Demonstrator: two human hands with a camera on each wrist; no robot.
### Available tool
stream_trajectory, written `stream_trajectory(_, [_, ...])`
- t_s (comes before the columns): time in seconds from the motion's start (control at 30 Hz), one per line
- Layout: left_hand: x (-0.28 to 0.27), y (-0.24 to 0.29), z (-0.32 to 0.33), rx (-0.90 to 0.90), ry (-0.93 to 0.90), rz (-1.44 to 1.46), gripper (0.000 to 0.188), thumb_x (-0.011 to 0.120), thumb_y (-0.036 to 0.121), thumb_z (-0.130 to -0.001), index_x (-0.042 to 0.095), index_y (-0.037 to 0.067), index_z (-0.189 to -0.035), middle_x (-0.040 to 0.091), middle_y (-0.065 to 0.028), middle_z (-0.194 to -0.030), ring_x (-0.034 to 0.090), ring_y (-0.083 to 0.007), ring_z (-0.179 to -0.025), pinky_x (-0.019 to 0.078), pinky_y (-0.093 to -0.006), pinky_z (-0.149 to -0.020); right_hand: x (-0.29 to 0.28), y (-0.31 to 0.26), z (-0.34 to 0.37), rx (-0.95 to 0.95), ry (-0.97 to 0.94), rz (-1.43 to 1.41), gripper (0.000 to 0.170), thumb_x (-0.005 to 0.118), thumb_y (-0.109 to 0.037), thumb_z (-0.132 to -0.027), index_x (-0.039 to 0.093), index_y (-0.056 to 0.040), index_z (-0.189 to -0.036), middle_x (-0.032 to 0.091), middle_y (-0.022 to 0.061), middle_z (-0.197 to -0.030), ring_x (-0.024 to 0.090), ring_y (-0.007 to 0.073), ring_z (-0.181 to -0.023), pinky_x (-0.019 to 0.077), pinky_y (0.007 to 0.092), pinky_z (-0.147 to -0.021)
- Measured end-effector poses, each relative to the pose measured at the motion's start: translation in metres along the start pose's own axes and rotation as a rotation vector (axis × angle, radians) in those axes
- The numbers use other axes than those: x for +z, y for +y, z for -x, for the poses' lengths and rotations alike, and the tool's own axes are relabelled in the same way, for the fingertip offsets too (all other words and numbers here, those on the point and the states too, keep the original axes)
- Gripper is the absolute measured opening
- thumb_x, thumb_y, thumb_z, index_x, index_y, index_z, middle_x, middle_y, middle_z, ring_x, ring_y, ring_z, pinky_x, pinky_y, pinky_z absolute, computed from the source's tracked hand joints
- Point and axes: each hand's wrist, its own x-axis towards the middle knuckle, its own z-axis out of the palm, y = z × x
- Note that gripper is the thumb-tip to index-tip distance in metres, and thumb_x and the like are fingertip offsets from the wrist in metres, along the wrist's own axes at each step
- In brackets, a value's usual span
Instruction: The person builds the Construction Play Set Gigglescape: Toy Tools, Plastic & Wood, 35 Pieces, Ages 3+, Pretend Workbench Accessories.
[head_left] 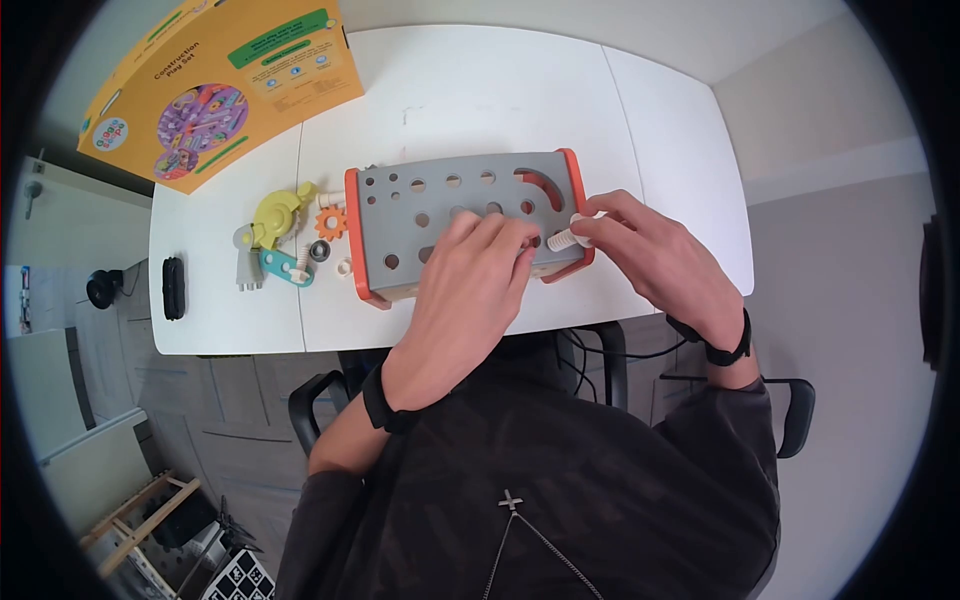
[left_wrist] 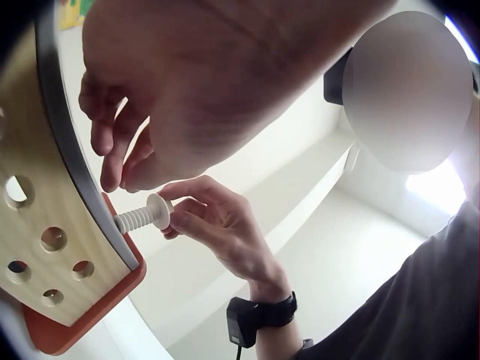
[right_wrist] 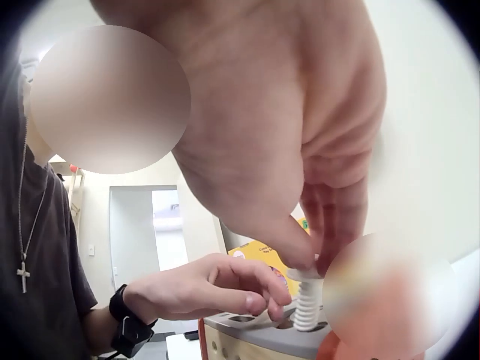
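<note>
A toy workbench [head_left: 390, 228] with a grey perforated top, orange ends and a wooden side stands before me. My right hand [head_left: 660, 260] pinches the head of a white toy screw [head_left: 562, 241] at the bench's right end. In the right wrist view the threaded shaft of the screw [right_wrist: 307, 307] points down at the grey top. My left hand [head_left: 470, 290] is over the top's front right part, fingers loosely bent and holding nothing, with its fingertips close to a hole. From the left wrist view, the screw [left_wrist: 136, 219] has its tip right at the grey edge.
Left of the bench lie a yellow toy tool [head_left: 275, 218], an orange gear [head_left: 331, 223], a teal strip [head_left: 285, 268] and a dark round piece [head_left: 319, 250]. A black case [head_left: 174, 288] lies near the table's left edge. A large yellow box [head_left: 225, 90] stands at the back left.
</note>
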Motion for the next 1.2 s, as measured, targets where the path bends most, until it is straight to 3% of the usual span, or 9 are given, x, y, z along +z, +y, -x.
stream_trajectory(0.17, [0.022, -0.008, -0.009, 0.093, -0.010, -0.067, 0.018, 0.076, 0.010, -0.094, 0.074, 0.005, -0.111, 0.067, -0.0066, -0.103, 0.060, -0.0286, -0.099, 0.0493, -0.0434, -0.089, -0.002, 0.000, -0.005, -0.043, 0.001, 0.062, 0.029, 0.069, 0.006, -0.092, 0.073, -0.0060, -0.118, 0.070, 0.0097, -0.125, 0.073, 0.0284, -0.094, 0.0616, 0.0383, -0.076])
stream_trajectory(0.33, [0.031, -0.006, -0.020, 0.146, 0.001, -0.124, 0.025, 0.083, 0.018, -0.090, 0.071, 0.004, -0.107, 0.063, -0.0070, -0.099, 0.059, -0.0277, -0.098, 0.0464, -0.0412, -0.086, -0.004, -0.001, -0.008, -0.053, 0.023, 0.031, 0.020, 0.075, -0.008, -0.095, 0.074, -0.0066, -0.116, 0.071, 0.0090, -0.114, 0.073, 0.0277, -0.090, 0.0606, 0.0385, -0.075])
stream_trajectory(0.47, [0.035, -0.002, -0.027, 0.151, 0.023, -0.124, 0.030, 0.086, 0.023, -0.087, 0.069, 0.005, -0.104, 0.061, -0.0074, -0.097, 0.057, -0.0274, -0.096, 0.0438, -0.0411, -0.085, -0.005, 0.003, -0.012, -0.010, -0.053, 0.140, 0.025, 0.081, -0.024, -0.095, 0.074, -0.0077, -0.112, 0.071, 0.0080, -0.105, 0.072, 0.0278, -0.085, 0.0592, 0.0385, -0.073])
stream_trajectory(0.57, [0.036, -0.006, -0.031, 0.137, 0.016, -0.111, 0.030, 0.086, 0.022, -0.086, 0.069, 0.004, -0.103, 0.062, -0.0081, -0.098, 0.058, -0.0280, -0.097, 0.0440, -0.0414, -0.086, 0.000, 0.006, -0.013, 0.039, -0.074, 0.189, 0.030, 0.079, -0.032, -0.097, 0.069, -0.0076, -0.111, 0.069, 0.0069, -0.104, 0.072, 0.0276, -0.089, 0.0593, 0.0392, -0.072])
stream_trajectory(0.67, [0.035, -0.011, -0.033, 0.100, -0.043, -0.035, 0.027, 0.084, 0.021, -0.088, 0.070, 0.003, -0.104, 0.065, -0.0094, -0.100, 0.059, -0.0291, -0.100, 0.0450, -0.0420, -0.089, -0.004, 0.004, -0.016, -0.088, 0.062, 0.036, 0.028, 0.077, -0.029, -0.098, 0.068, -0.0079, -0.114, 0.069, 0.0070, -0.104, 0.071, 0.0287, -0.090, 0.0587, 0.0406, -0.073])
stream_trajectory(0.8, [0.026, -0.014, -0.039, 0.063, -0.205, 0.057, 0.018, 0.080, 0.010, -0.089, 0.070, 0.001, -0.102, 0.063, -0.0084, -0.095, 0.058, -0.0301, -0.097, 0.0455, -0.0405, -0.093, -0.007, 0.009, -0.011, -0.097, -0.054, -0.018, 0.028, 0.076, -0.022, -0.099, 0.069, -0.0076, -0.122, 0.068, 0.0082, -0.102, 0.068, 0.0296, -0.085, 0.0567, 0.0422, -0.073])
stream_trajectory(0.97, [0.029, -0.012, -0.039, 0.100, -0.115, 0.009, 0.027, 0.083, 0.022, -0.089, 0.072, 0.003, -0.106, 0.066, -0.0095, -0.100, 0.060, -0.0297, -0.102, 0.0449, -0.0412, -0.093, 0.000, 0.012, -0.016, 0.004, -0.064, 0.041, 0.027, 0.077, -0.027, -0.099, 0.068, -0.0066, -0.115, 0.068, 0.0089, -0.100, 0.068, 0.0303, -0.080, 0.0546, 0.0419, -0.070])
stream_trajectory(1.07, [0.032, -0.007, -0.037, 0.077, -0.091, -0.047, 0.035, 0.086, 0.029, -0.087, 0.072, 0.004, -0.107, 0.066, -0.0102, -0.101, 0.061, -0.0294, -0.103, 0.0441, -0.0407, -0.092, -0.002, 0.012, -0.019, 0.057, -0.176, 0.205, 0.029, 0.077, -0.030, -0.099, 0.066, -0.0067, -0.112, 0.069, 0.0087, -0.099, 0.068, 0.0310, -0.078, 0.0540, 0.0409, -0.069])
stream_trajectory(1.2, [0.031, -0.008, -0.037, 0.071, -0.091, -0.028, 0.032, 0.085, 0.025, -0.088, 0.071, 0.003, -0.106, 0.067, -0.0099, -0.102, 0.060, -0.0297, -0.103, 0.0433, -0.0411, -0.092, -0.010, 0.001, -0.021, -0.080, -0.005, 0.116, 0.030, 0.076, -0.032, -0.099, 0.066, -0.0074, -0.113, 0.070, 0.0080, -0.100, 0.068, 0.0313, -0.080, 0.0544, 0.0409, -0.069])
